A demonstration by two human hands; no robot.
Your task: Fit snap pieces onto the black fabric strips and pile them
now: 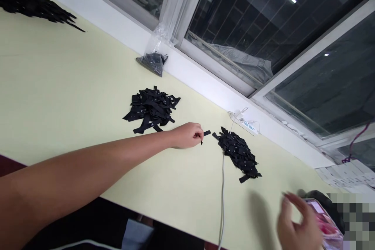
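Note:
My left hand [190, 134] reaches across the table with its fingers curled closed, a small dark tip of a black strip [201, 143] showing below them. Just past the knuckles another short black strip end [207, 133] shows; whether it is part of the same piece I cannot tell. Behind that wrist lies a loose pile of black fabric-like strips [154, 107] with small pale marks. A second, denser pile [238, 152] lies to the right of the hand. At the lower right my right hand [301, 222], somewhat blurred, has thumb and forefinger curved together at their tips, beside a phone [325, 218].
A white cable [223, 195] crosses the pale table [73, 86] by the right pile. A power strip [247, 125] sits against the window ledge. A clear bag with dark contents [154, 60] stands at the back; another black heap [32, 4] lies far left. White boxes [348, 174] stand right.

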